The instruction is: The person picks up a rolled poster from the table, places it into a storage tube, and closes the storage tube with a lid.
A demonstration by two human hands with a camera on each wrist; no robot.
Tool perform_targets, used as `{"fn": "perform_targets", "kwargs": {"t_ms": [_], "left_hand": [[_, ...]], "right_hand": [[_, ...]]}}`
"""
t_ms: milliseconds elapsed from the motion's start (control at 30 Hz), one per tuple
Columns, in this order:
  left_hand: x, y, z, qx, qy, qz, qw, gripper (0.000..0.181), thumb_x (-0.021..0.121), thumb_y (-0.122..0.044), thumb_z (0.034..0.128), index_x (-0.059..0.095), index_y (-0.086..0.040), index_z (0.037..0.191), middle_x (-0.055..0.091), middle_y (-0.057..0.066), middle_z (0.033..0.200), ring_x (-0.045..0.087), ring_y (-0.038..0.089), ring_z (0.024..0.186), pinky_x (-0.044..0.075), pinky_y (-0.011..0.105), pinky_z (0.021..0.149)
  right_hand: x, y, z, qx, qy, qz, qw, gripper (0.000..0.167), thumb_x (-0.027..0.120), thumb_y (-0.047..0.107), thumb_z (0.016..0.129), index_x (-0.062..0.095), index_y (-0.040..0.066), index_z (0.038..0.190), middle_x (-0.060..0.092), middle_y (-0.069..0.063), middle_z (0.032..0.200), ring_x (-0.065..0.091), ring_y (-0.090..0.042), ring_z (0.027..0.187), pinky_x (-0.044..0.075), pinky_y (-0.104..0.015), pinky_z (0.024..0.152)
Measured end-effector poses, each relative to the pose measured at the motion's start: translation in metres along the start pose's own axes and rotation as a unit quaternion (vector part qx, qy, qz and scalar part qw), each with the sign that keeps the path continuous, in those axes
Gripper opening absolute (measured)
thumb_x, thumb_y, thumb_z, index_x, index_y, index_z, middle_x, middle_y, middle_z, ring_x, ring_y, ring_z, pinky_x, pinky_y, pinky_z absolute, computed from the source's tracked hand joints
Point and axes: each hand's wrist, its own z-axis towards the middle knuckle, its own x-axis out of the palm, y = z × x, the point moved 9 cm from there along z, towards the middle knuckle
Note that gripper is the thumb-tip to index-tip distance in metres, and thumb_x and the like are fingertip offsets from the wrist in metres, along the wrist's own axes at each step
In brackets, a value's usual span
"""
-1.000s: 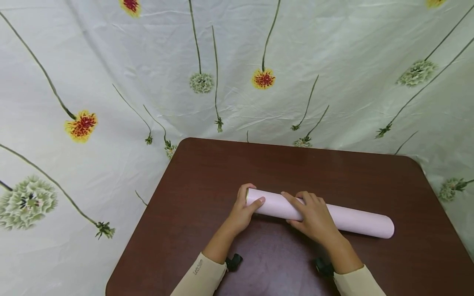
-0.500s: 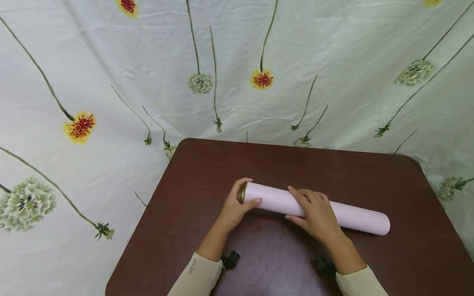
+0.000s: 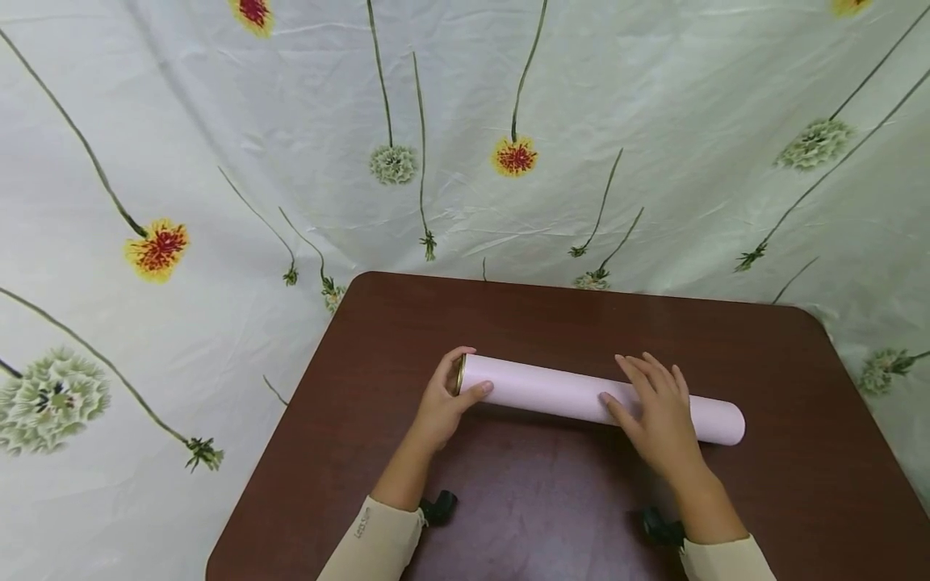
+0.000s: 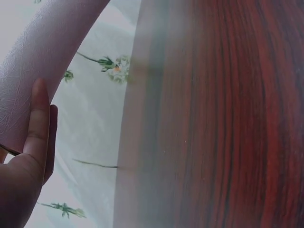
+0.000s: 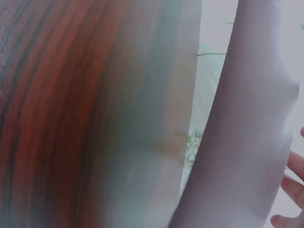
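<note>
A long pale pink tube (image 3: 545, 389) with a gold-coloured rim at its left end extends across the middle of the head view. My left hand (image 3: 438, 410) grips that end, its thumb on the near side and fingers round the far side. In the left wrist view the tube (image 4: 45, 52) has a finely creased surface, with the left hand (image 4: 26, 164) against it. Spread and fairly straight, the fingers of my right hand (image 3: 664, 424) lie over the tube's right half, thumb on its near side. The right wrist view shows fingertips (image 5: 294, 187) beside the tube (image 5: 232, 142).
Beneath the tube is a dark reddish-brown table (image 3: 523, 500) with rounded corners. A pale cloth (image 3: 312, 105) printed with flowers hangs behind it and on the left. Dark wrist devices (image 3: 439, 508) sit at both cuffs.
The tube has shifted left with my left hand, and its gold rim has come into view. My right hand has loosened, spread its fingers and slid right along the tube.
</note>
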Motion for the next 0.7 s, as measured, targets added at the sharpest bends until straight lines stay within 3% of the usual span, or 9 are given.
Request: {"fn": "perform_targets", "kwargs": {"t_ms": [200, 367, 500, 700], "left_hand": [[-0.011, -0.001, 0.001, -0.004, -0.013, -0.003, 0.9999, 0.062, 0.075, -0.009, 0.0895, 0.044, -0.015, 0.143, 0.055, 0.007, 0.134, 0.058, 0.021, 0.115, 0.054, 0.031, 0.09], [-0.022, -0.001, 0.001, -0.007, -0.032, -0.004, 0.9994, 0.06, 0.075, -0.011, 0.0903, 0.044, -0.016, 0.142, 0.055, 0.007, 0.134, 0.058, 0.022, 0.114, 0.054, 0.03, 0.089], [-0.028, 0.0, 0.001, -0.006, -0.041, -0.013, 0.9991, 0.059, 0.074, -0.009, 0.0905, 0.045, -0.017, 0.141, 0.055, 0.007, 0.131, 0.059, 0.02, 0.11, 0.055, 0.031, 0.086], [-0.034, 0.001, 0.001, -0.004, -0.047, -0.037, 0.9982, 0.056, 0.073, -0.005, 0.0902, 0.047, -0.017, 0.138, 0.056, 0.007, 0.126, 0.061, 0.019, 0.104, 0.058, 0.039, 0.081]], "right_hand": [[-0.024, -0.014, -0.002, 0.046, -0.067, 0.023, 0.9965, 0.059, 0.079, 0.012, 0.085, 0.058, 0.008, 0.14, 0.055, -0.022, 0.14, 0.039, -0.048, 0.14, 0.014, -0.07, 0.118], [-0.036, -0.028, -0.005, 0.084, -0.106, 0.04, 0.99, 0.068, 0.079, 0.01, 0.083, 0.051, 0.004, 0.145, 0.048, -0.027, 0.144, 0.036, -0.05, 0.14, 0.019, -0.068, 0.117], [-0.04, -0.041, -0.008, 0.118, -0.12, 0.044, 0.9847, 0.074, 0.079, 0.014, 0.083, 0.046, 0.004, 0.149, 0.043, -0.027, 0.148, 0.033, -0.049, 0.142, 0.02, -0.067, 0.116], [-0.038, -0.061, -0.014, 0.182, -0.116, 0.065, 0.9742, 0.083, 0.08, 0.018, 0.084, 0.037, 0.007, 0.154, 0.032, -0.025, 0.159, 0.02, -0.045, 0.152, 0.011, -0.069, 0.12]]}}
